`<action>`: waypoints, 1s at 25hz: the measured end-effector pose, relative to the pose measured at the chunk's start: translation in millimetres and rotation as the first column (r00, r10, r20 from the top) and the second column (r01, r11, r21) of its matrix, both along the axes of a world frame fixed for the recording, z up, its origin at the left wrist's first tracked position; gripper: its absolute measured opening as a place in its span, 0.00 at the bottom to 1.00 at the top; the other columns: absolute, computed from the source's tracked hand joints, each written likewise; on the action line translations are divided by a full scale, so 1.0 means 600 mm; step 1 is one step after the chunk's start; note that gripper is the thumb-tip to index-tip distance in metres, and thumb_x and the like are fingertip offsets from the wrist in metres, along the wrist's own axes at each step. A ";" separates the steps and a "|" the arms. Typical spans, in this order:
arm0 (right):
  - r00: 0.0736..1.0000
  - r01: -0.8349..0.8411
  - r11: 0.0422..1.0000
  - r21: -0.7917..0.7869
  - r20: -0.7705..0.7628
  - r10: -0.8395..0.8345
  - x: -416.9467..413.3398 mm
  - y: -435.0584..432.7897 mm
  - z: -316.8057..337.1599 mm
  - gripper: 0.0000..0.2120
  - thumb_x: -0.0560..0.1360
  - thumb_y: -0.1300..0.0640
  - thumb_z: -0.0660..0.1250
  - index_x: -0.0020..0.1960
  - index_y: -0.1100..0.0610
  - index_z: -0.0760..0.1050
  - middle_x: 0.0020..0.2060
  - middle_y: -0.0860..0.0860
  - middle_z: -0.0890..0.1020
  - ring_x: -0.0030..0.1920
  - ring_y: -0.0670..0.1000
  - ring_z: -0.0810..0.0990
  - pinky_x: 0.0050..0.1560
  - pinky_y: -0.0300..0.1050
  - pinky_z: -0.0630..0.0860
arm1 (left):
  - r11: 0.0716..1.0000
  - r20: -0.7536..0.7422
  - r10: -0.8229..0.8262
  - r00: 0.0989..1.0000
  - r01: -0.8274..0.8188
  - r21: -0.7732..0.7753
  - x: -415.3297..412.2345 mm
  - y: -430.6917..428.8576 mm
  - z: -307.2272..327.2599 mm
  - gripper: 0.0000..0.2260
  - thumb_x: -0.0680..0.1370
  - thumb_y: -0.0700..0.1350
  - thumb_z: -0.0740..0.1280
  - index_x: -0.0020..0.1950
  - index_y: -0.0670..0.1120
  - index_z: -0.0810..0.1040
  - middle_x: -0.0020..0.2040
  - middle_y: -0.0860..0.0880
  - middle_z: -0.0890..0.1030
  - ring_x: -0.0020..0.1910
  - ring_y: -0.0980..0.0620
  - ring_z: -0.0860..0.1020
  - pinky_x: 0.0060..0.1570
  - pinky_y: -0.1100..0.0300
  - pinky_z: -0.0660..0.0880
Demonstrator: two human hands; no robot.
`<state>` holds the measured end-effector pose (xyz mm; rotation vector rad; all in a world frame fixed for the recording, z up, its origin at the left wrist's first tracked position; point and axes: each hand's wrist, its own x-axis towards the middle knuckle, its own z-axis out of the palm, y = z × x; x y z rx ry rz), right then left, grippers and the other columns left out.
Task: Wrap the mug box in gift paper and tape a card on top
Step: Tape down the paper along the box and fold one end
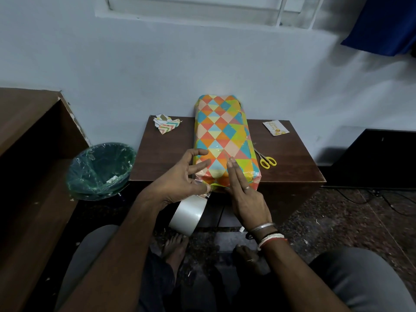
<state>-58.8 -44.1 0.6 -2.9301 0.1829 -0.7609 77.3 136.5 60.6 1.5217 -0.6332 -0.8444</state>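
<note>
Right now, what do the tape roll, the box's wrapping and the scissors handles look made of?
Tape roll: probably clear plastic film, glossy, with a pale grey sheen. Wrapping: printed paper, with wrinkled shiny patches where clear tape seems to lie over it. Scissors handles: smooth, bright yellow, likely plastic.

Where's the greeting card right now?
In the head view, the card lies flat on the far right of the table, right of the wrapped box and beyond the yellow scissors, touching neither.
</note>
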 end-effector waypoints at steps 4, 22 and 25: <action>0.996 0.044 0.998 0.051 0.077 -0.048 0.012 -0.002 -0.002 0.65 0.65 0.72 0.80 0.84 0.48 0.39 0.83 0.42 0.43 0.25 0.56 0.73 0.19 0.48 0.69 | 0.999 0.016 -0.018 1.000 0.017 0.041 -0.003 0.000 0.002 0.33 0.74 0.30 0.75 0.71 0.55 0.68 0.75 0.57 0.73 0.47 0.59 0.83 0.56 0.51 0.80; 0.997 -0.064 0.983 0.170 0.044 0.058 0.026 -0.069 0.045 0.56 0.74 0.52 0.78 0.83 0.49 0.39 0.83 0.42 0.42 0.55 0.61 0.84 0.33 0.55 0.81 | 0.953 0.180 -0.290 0.940 0.266 0.144 -0.058 -0.012 -0.002 0.13 0.77 0.30 0.72 0.55 0.44 0.75 0.61 0.42 0.81 0.24 0.57 0.69 0.30 0.63 0.69; 0.997 -0.071 0.982 0.175 0.030 0.067 0.025 -0.073 0.044 0.56 0.73 0.54 0.78 0.83 0.48 0.38 0.83 0.43 0.44 0.55 0.61 0.85 0.34 0.56 0.81 | 0.965 0.132 -0.244 0.961 0.227 0.129 -0.055 -0.034 -0.021 0.15 0.76 0.30 0.73 0.53 0.44 0.70 0.60 0.40 0.81 0.26 0.55 0.71 0.34 0.63 0.74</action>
